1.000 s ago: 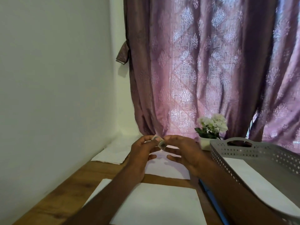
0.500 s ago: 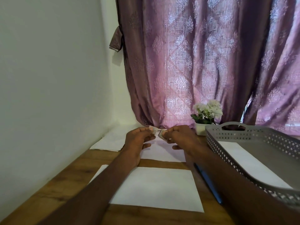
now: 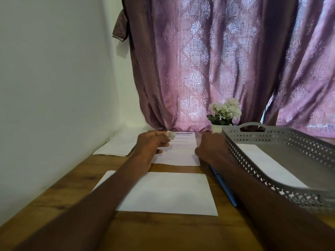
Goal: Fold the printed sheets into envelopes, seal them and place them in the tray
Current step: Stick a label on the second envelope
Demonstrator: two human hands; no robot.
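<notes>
Now, we start with the wooden tabletop [image 3: 59, 192], running back to the curtain. At its right edge sits the grey perforated tray [image 3: 257, 160], and we see a white sheet [image 3: 268, 163] lying flat inside it, which we take for one envelope already delivered.

Near the front edge, centre, lies a blank white envelope [image 3: 163, 192], flat and untouched by either hand. Beyond it, toward the back edge, is the printed sheet [image 3: 181, 153], dark heading at its far end. A further stack of paper [image 3: 116, 147] waits at the back left corner, and a blue pen [image 3: 224, 189] lies along the tray's near side.

Down to the hands. Our left hand [image 3: 150, 147] rests at the printed sheet's left edge, its grip pinching a small roll [image 3: 171, 135], tape or a sticker by our guess, too small to be sure. Our right hand [image 3: 210, 149] is at the sheet's right edge; we see only its back, so we cannot tell whether its grip is clenched or loose.

By our reading, sealing material is in hand and the sheet is unfolded. The next move calls for freeing the left grip, then squaring the sheet's corners before creasing, or the fold won't sit true.
</notes>
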